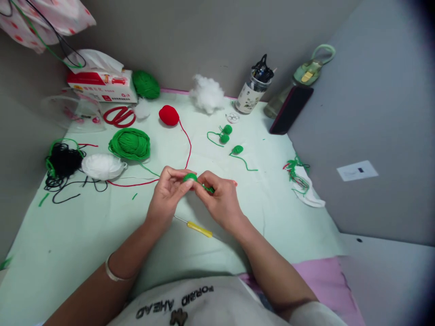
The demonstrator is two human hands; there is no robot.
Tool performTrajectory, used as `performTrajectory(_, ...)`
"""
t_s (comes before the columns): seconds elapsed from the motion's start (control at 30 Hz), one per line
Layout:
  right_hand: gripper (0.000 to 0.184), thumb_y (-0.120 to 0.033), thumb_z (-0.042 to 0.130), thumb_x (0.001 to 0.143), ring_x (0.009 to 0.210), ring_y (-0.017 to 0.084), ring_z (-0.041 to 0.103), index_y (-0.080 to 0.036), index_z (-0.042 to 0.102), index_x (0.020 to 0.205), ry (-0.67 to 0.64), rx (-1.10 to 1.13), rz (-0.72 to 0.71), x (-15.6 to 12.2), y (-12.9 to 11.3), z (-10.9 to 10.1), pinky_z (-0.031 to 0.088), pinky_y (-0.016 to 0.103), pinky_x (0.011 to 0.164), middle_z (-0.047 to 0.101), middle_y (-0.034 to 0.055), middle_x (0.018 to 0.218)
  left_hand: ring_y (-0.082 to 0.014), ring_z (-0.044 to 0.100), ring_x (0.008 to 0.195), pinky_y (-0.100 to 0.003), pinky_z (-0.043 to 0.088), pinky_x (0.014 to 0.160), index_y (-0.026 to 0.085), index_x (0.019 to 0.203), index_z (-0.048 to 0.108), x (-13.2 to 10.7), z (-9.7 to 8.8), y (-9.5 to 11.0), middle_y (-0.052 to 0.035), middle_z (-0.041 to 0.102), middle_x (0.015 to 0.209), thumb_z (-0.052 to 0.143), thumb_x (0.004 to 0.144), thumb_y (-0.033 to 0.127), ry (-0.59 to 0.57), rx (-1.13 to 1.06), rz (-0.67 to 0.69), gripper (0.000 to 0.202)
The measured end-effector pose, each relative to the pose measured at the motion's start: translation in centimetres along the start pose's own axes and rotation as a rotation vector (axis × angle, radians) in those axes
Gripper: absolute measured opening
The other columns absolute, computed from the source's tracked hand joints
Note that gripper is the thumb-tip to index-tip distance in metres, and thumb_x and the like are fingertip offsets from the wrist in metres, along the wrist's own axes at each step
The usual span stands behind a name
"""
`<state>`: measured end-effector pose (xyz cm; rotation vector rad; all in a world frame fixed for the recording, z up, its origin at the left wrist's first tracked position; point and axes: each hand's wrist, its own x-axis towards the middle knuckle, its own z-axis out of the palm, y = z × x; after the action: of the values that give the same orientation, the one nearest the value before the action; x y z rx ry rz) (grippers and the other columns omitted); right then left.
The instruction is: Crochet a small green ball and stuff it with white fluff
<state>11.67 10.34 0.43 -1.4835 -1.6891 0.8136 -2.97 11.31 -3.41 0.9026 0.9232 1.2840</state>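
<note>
Both my hands meet over the middle of the pale green table cover (84, 235). My left hand (167, 194) pinches a small green crocheted piece (190, 177) with its fingertips. My right hand (219, 199) is closed on the same piece and on the green yarn trailing from it. A crochet hook with a yellow handle (199, 228) lies on the cloth just below my hands, held by neither. A green strand runs from my hands to the green yarn ball (130, 144) at the left.
A red yarn ball (169, 115), red scissors (119, 116), tissue box (103, 85), stuffing (207, 93), white yarn (102, 166), black yarn (63, 163), three small green crocheted pieces (225, 134), a jar (253, 90), phone (291, 109) and bottle (307, 74) ring the work area. Grey walls close in.
</note>
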Motion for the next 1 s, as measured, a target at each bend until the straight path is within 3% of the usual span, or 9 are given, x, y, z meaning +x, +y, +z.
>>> performTrajectory(0.17, 0.021, -0.031, 0.058, 0.097, 0.059, 0.011, 0.043, -0.020, 0.062, 0.078, -0.152, 0.168, 0.101, 0.5, -0.6, -1.2, 0.031, 0.026, 0.060, 0.054, -0.0051, 0.065, -0.0176, 0.070, 0.087, -0.033, 0.055, 0.082, 0.021, 0.093, 0.061, 0.2, -0.2, 0.3, -0.0041, 0.074, 0.098, 0.081, 0.084, 0.030, -0.051, 0.029, -0.029, 0.024)
performTrajectory(0.27, 0.020, -0.027, 0.052, 0.098, 0.062, 0.013, 0.044, -0.020, 0.062, 0.081, -0.256, 0.216, 0.116, 0.4, -0.9, -1.3, 0.032, 0.026, 0.061, 0.053, -0.0040, 0.067, -0.0168, 0.068, 0.080, -0.032, 0.054, 0.078, 0.021, 0.089, 0.060, 0.4, -0.2, 0.4, -0.0028, 0.073, 0.090, 0.083, 0.080, 0.030, -0.018, 0.067, -0.005, 0.026)
performTrajectory(0.5, 0.018, -0.022, 0.050, 0.094, 0.057, 0.013, 0.040, -0.023, 0.051, 0.076, -0.170, 0.043, 0.052, -0.6, -0.7, 0.6, 0.028, 0.027, 0.059, 0.047, -0.0052, 0.062, -0.0169, 0.066, 0.081, -0.030, 0.052, 0.078, 0.020, 0.080, 0.061, 1.1, -0.3, 0.2, -0.0008, 0.071, 0.086, 0.085, 0.072, 0.020, 0.043, 0.119, 0.037, 0.025)
performTrajectory(0.73, 0.019, -0.030, 0.060, 0.095, 0.052, 0.012, 0.038, -0.022, 0.058, 0.077, -0.116, -0.163, 0.061, 0.0, 0.0, -0.3, 0.029, 0.027, 0.063, 0.049, -0.0069, 0.057, -0.0164, 0.069, 0.080, -0.031, 0.054, 0.079, 0.020, 0.083, 0.059, 0.7, -0.1, 0.1, -0.0013, 0.075, 0.090, 0.083, 0.078, 0.025, 0.011, 0.042, -0.083, 0.025)
performTrajectory(0.87, 0.025, -0.035, 0.065, 0.093, 0.051, 0.011, 0.038, -0.022, 0.061, 0.072, -0.087, -0.067, 0.133, 0.3, 0.3, -0.8, 0.030, 0.026, 0.062, 0.050, -0.0073, 0.054, -0.0173, 0.070, 0.083, -0.032, 0.055, 0.082, 0.021, 0.090, 0.063, 0.3, 0.2, 0.5, -0.0032, 0.075, 0.094, 0.079, 0.085, 0.034, -0.024, 0.020, -0.123, 0.021)
performTrajectory(1.0, 0.029, -0.042, 0.065, 0.092, 0.050, 0.010, 0.036, -0.021, 0.065, 0.072, -0.097, 0.091, 0.212, 0.5, 0.4, -1.1, 0.026, 0.027, 0.055, 0.048, -0.0075, 0.053, -0.0170, 0.069, 0.082, -0.032, 0.055, 0.082, 0.022, 0.094, 0.066, 0.1, 0.2, 0.6, -0.0017, 0.074, 0.090, 0.083, 0.081, 0.032, -0.043, 0.007, -0.115, 0.024)
